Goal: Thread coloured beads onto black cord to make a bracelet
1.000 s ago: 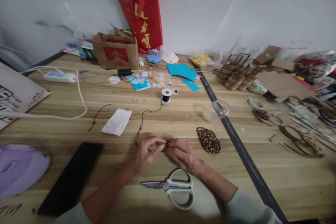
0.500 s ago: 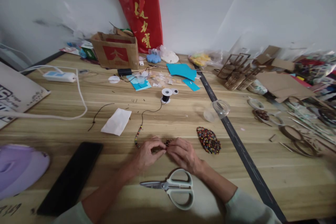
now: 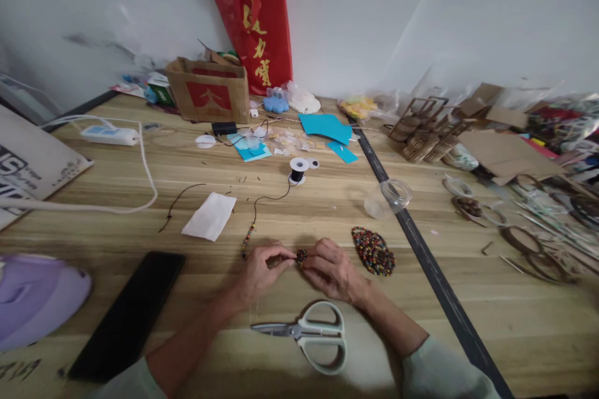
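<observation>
My left hand (image 3: 264,268) pinches thumb and forefinger together beside a small dark beaded cluster (image 3: 301,257); what is between the fingertips is too small to name. Curled fingers of my right hand (image 3: 334,269) grip the right side of that cluster. A black cord with colourful beads (image 3: 248,238) runs from my left hand up to a white spool of black cord (image 3: 298,169). Right of my hands lies a coiled pile of multicoloured beads (image 3: 373,251). Scissors (image 3: 304,329) with pale handles rest on the table below my hands, blades pointing left.
On the left are a black phone-like slab (image 3: 128,315), a purple object (image 3: 40,299), a white packet (image 3: 209,216) and a power strip (image 3: 110,134). A clear round container (image 3: 388,198) stands right of the spool. Bamboo pieces (image 3: 524,243) clutter the far right.
My hands have moved slightly apart, showing more of the dark beaded cluster between them. The whole view has shifted a little.
</observation>
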`<state>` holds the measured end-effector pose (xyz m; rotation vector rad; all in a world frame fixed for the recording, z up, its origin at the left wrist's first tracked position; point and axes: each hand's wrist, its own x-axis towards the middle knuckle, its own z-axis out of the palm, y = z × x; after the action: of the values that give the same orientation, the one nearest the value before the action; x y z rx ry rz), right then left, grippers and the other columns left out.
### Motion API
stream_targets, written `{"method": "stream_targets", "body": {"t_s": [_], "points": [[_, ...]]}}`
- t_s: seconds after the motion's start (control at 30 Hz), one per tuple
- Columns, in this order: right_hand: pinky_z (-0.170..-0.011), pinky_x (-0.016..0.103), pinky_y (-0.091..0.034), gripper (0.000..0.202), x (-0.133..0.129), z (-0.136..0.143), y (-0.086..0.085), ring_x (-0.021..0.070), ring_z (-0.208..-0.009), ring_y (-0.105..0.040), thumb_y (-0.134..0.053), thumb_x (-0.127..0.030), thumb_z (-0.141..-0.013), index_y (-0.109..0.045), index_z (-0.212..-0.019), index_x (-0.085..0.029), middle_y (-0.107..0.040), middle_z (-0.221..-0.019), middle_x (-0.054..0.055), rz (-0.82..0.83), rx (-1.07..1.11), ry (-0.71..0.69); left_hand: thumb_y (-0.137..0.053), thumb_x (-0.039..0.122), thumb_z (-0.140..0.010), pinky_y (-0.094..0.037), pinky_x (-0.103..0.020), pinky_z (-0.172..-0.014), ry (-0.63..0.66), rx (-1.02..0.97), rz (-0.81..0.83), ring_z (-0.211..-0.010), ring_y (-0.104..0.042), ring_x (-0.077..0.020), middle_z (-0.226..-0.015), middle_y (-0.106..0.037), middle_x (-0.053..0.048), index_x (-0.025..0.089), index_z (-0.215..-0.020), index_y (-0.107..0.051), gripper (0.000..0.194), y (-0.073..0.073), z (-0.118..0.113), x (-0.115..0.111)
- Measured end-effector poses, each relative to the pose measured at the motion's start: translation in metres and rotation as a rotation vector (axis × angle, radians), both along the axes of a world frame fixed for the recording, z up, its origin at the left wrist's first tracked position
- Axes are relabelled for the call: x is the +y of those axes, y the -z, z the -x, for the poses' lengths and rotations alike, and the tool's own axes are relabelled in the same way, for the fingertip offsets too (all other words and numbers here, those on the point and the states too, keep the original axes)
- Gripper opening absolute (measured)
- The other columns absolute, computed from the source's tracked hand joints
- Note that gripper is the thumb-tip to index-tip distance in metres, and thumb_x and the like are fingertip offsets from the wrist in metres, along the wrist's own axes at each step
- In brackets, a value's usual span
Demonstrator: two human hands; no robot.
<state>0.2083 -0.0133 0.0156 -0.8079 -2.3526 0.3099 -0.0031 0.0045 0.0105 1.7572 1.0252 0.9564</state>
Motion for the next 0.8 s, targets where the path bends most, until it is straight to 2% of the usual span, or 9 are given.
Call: {"method": "stream_targets", "body": {"t_s": [0.27, 0.53, 0.8], "points": [[-0.078, 0.034, -0.043, 0.009, 0.001, 0.001, 0.003, 0.018, -0.081, -0.053, -0.052, -0.021, -0.091, -0.059, -0.086, -0.018, -0.06, -0.081, 0.006, -0.002, -0.148, -0.014, -0.066, 0.021, -0.075, -0.051, -0.026, -0.066, -0.025, -0.006, 0.0, -0.066, -0.065, -0.0176, -0.07, -0.074, -0.005, 0.017, -0.07, -0.072, 0.009, 0.0, -0.001, 0.0], [-0.079, 0.035, -0.042, 0.011, 0.001, 0.001, 0.005, 0.0186, -0.08, -0.052, -0.051, -0.024, -0.091, -0.058, -0.084, -0.018, -0.059, -0.08, 0.006, -0.016, -0.195, -0.001, -0.065, 0.023, -0.075, -0.049, -0.026, -0.065, -0.06, -0.023, 0.014, -0.065, -0.063, -0.0173, -0.068, -0.072, -0.004, 0.017, -0.066, -0.07, 0.012, -0.005, 0.0, 0.0], [-0.079, 0.035, -0.043, 0.012, 0.001, 0.0, 0.001, 0.0187, -0.081, -0.052, -0.05, -0.022, -0.091, -0.059, -0.084, -0.018, -0.059, -0.081, 0.006, -0.015, -0.196, -0.005, -0.065, 0.026, -0.074, -0.045, -0.024, -0.062, -0.064, -0.082, 0.054, -0.063, -0.057, -0.0148, -0.064, -0.063, -0.002, 0.016, -0.065, -0.067, 0.014, -0.012, 0.011, 0.011]]}}
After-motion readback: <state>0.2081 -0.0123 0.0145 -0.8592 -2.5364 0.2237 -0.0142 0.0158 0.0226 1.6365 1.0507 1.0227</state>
